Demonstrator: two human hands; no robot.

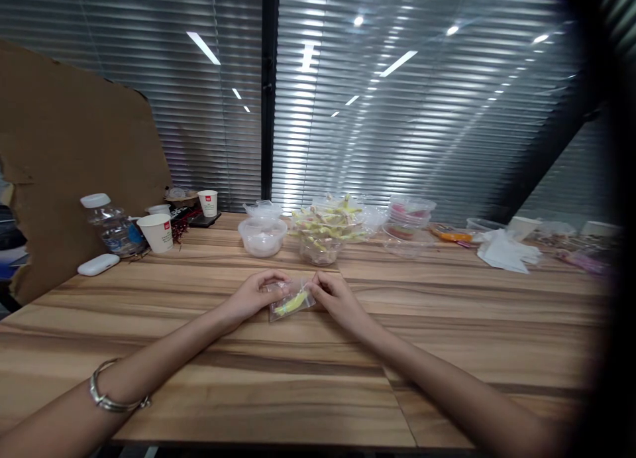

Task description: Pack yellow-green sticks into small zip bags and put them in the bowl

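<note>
Head view looks down a long wooden table (318, 378) toward a wall of closed blinds (397, 113). Both bare hands meet near the middle of the table. The left hand (256, 294) and the right hand (338, 297) each pinch one end of a small clear plastic bag (292, 300) with something yellow-green inside; the fingers are curled closed on the bag's edges, and the bag lies low on or just above the wood, which of the two I cannot tell. A silver bangle (112, 395) sits on the left forearm.

Beyond the hands, nothing lies between them and a row of clear plastic containers. A lidded tub (262, 236) stands to the left, a heap of yellow-green pieces in a clear bowl (325, 231) is straight ahead, and stacked tubs with pink contents (410, 223) are to the right. Farther right lie crumpled white gloves or tissue (504, 251) and an orange item (452, 234), both blurred.

At the far left stand a water bottle (112, 226), two white paper cups (158, 231) (208, 203) and a white earbud case (98, 264), well apart from the hands. A cardboard sheet (74, 166) leans behind them.
</note>
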